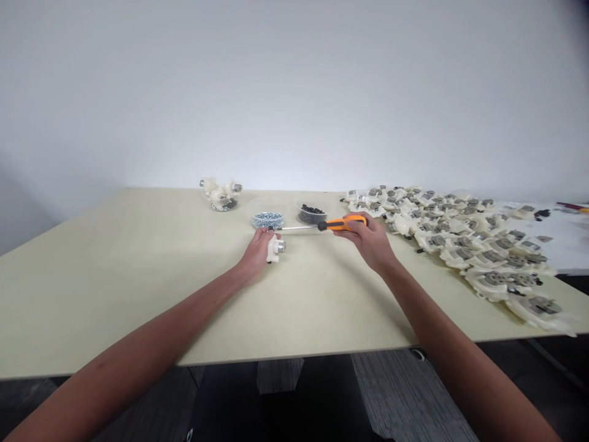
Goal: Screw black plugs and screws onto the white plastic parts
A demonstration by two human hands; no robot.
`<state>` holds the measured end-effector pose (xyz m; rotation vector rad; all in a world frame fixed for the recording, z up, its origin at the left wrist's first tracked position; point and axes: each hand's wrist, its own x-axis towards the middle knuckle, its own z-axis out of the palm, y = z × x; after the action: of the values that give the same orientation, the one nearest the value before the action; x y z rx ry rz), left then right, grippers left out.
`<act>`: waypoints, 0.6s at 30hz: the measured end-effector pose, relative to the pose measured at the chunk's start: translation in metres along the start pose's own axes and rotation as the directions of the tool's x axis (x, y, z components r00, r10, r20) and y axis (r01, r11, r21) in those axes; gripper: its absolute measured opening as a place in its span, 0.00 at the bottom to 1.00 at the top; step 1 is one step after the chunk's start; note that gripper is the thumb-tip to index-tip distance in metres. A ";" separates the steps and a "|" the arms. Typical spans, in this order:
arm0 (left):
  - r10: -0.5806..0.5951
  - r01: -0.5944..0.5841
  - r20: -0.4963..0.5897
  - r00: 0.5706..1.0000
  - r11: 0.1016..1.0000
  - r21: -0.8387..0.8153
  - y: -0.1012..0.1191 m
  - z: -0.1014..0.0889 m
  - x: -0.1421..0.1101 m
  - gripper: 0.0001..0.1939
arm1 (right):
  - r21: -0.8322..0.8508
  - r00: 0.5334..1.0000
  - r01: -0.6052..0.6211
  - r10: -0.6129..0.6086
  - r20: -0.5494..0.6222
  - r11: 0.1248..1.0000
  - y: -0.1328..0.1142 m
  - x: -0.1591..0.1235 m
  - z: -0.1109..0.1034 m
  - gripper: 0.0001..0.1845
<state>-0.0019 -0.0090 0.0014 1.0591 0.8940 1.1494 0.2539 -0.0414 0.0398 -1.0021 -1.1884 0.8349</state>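
Note:
My left hand (254, 255) is closed around a cream plastic part with a silver motor (276, 247), held just above the table. In my right hand (369, 242) is an orange and black screwdriver (347, 223), lying nearly level with its shaft pointing left. The shaft's tip reaches a small dark piece at the top of the motor part; whether it touches is too small to tell. Right behind my left hand stands a clear tub of small silvery screws (267, 220). Beside it is a clear tub of black pieces (311, 213).
Many similar cream motor parts (460, 236) lie in rows along the right side of the pale table (138, 276). A small pile of them (221, 191) sits at the back left. A white surface (568, 239) adjoins at the far right. A wall stands behind.

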 end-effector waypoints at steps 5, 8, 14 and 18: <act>-0.009 0.009 -0.013 1.000 1.000 -0.001 0.001 0.000 0.001 0.12 | 0.260 0.992 -0.125 0.119 0.039 0.957 0.016 0.004 0.017 0.04; -0.011 0.011 -0.021 1.000 1.000 -0.017 0.001 0.001 0.000 0.12 | 0.230 0.988 -0.153 0.144 0.052 0.961 0.017 -0.008 0.011 0.04; 0.010 -0.011 -0.028 1.000 0.999 -0.035 0.002 0.001 -0.001 0.11 | 0.262 0.994 -0.110 0.102 0.043 0.959 0.015 -0.013 0.004 0.05; 0.002 -0.002 -0.023 1.000 1.000 -0.026 0.004 0.002 -0.003 0.12 | 0.281 0.995 -0.088 0.074 0.060 0.956 0.017 -0.011 0.005 0.05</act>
<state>-0.0020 -0.0120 0.0058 1.0280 0.8943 1.1741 0.2469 -0.0445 0.0205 -0.8024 -1.0378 1.0672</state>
